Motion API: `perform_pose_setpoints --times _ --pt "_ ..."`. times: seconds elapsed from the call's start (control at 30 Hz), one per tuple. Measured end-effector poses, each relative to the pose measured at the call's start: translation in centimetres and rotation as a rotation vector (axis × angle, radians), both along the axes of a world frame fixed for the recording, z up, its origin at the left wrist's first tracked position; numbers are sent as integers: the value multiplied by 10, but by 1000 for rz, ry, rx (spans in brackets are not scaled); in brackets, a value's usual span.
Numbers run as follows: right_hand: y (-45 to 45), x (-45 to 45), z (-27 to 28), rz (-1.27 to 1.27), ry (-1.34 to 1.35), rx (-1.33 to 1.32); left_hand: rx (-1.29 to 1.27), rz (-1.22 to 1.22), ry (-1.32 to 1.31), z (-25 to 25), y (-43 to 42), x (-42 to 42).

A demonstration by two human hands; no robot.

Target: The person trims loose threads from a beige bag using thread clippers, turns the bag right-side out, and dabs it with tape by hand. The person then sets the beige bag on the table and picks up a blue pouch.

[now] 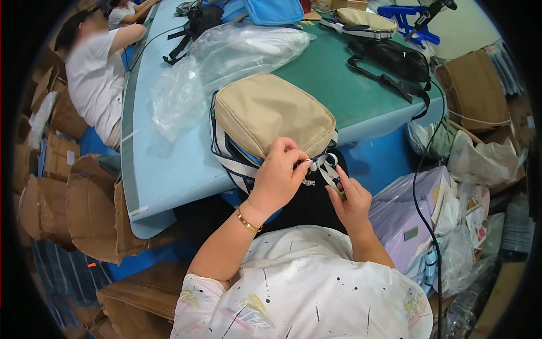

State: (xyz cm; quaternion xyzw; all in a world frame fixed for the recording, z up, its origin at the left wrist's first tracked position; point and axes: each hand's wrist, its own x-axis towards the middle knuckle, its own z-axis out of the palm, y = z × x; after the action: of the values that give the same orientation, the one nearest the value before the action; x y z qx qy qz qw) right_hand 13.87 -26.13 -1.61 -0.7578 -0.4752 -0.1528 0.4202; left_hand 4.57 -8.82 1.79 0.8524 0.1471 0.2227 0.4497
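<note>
A beige bag (274, 113) with rounded corners lies at the near edge of the table. Its striped white and navy strap (228, 152) hangs down on the left side. At the bag's lower right corner, my left hand (279, 175) pinches a strap buckle (314, 165), partly covered by the fingers. My right hand (353, 200) is just to the right, with thumb and fingers closed on the strap end (327, 174), a pale webbing piece with a dark edge. A gold bracelet (247, 220) circles my left wrist.
Clear plastic bags (226, 56) lie behind the beige bag. A black bag (392, 59) and another beige bag (361, 22) are at the far right. Cardboard boxes (93, 214) crowd the left floor. A person (96, 73) sits at the table's left side. A black cable (420, 209) hangs at right.
</note>
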Motion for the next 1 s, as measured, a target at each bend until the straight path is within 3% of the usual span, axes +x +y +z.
perform_pose_setpoints --times 0.33,0.57,0.6,0.67,0.73,0.8,0.87,1.0 --pt "10 8 5 -35 -117 -110 26 2 -26 -2 2 1" --pt "26 61 -9 -65 571 309 -9 -27 -69 1 -8 -13" --pt "31 69 -3 -70 565 317 41 -1 -90 1 -11 -17" --pt "38 77 9 100 1149 338 96 20 -110 -1 -14 -25" --pt "50 70 14 139 1196 379 3 56 -145 -2 -13 -35" --pt "52 63 9 299 1372 251 -5 52 -183 -4 -8 -49" --pt "54 51 9 437 1665 357 179 50 -307 -12 0 -64" --pt "59 22 10 583 1701 376 60 10 -314 -19 9 -84"
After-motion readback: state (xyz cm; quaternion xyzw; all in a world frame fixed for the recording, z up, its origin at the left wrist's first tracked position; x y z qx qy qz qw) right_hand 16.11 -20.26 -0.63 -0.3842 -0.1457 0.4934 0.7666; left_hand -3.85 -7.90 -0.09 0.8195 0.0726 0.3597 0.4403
